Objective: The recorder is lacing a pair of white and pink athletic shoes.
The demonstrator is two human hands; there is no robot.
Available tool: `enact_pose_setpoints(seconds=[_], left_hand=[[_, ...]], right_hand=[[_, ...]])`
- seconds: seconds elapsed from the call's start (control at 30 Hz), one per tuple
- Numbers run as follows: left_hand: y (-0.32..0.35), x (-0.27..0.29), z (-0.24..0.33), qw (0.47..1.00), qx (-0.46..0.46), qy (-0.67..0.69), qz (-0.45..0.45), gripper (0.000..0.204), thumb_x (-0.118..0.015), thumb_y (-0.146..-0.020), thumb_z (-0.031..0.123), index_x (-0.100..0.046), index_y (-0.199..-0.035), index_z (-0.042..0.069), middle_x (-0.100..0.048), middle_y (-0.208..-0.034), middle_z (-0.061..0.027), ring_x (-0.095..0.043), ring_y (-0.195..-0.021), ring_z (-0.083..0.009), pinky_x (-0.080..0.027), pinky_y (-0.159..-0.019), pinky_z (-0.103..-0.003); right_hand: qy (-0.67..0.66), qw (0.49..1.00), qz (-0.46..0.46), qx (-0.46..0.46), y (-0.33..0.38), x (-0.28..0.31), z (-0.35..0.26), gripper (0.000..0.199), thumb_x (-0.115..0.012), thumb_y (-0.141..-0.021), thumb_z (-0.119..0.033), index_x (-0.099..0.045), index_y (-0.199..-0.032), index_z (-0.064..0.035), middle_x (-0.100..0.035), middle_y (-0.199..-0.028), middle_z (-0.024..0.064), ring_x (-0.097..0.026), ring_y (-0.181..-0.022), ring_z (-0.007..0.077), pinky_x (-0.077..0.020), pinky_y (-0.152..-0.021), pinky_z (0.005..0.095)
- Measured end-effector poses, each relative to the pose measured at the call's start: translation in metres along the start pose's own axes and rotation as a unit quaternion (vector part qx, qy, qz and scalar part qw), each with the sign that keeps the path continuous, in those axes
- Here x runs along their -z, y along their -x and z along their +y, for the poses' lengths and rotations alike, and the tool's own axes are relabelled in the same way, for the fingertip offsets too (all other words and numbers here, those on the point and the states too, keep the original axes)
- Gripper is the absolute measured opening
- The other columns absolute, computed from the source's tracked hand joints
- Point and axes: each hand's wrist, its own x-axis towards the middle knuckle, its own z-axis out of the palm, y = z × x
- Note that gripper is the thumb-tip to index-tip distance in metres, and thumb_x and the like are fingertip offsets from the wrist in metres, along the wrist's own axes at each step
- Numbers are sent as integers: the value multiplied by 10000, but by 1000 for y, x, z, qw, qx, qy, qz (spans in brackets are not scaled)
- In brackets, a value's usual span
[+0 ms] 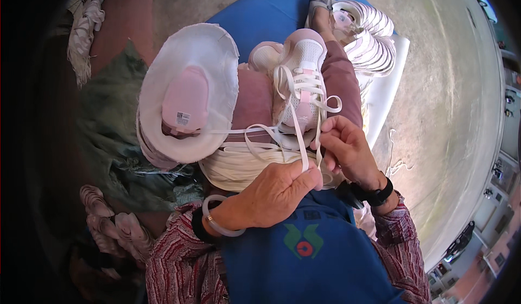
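Observation:
A pink and white mesh shoe upper [301,52] lies across my lap, toe toward the far side. White laces [298,130] run through its eyelets, with loose loops at its sides. My left hand [266,192] is closed on one lace strand near its end, below the upper. Just right of it, my right hand [347,149] pinches another strand between thumb and fingers. A second pale upper [264,56] sits partly hidden behind the first. Beneath my hands lies a bundle of cream laces [233,168].
To the left stands a nested stack of white uppers [217,81] with a pink tongue or lining piece [187,95] inside. More stacked uppers [374,49] lie at the far right, beside a blue mat [255,19]. Dark green cloth [108,108] covers the left side.

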Motion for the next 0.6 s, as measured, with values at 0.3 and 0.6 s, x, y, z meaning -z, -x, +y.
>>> enact_pose_setpoints(seconds=[0.3,0.6], left_hand=[[-8,-11,-4,984,49,120,-119,425,-434,-1027,381,-608,-916,10,-540,-720,-70,-517,-672,-173,-419,-633,-306],[16,21,-9,993,111,5,-40,436,-545,-971,390,-594,-1124,-15,-587,-829,-38,-528,-696,-110,-417,-625,-264]], right_hand=[[-46,993,-91,-52,-10,-35,-14,389,-532,-1016,-344,-590,-1202,-7,-657,-830,-2,-472,-531,17,-381,-475,158],[8,995,-102,3,-5,1,-3,204,-529,-1011,-186,-658,-1021,-29,-536,-674,-48,-440,-577,8,-326,-526,165]])
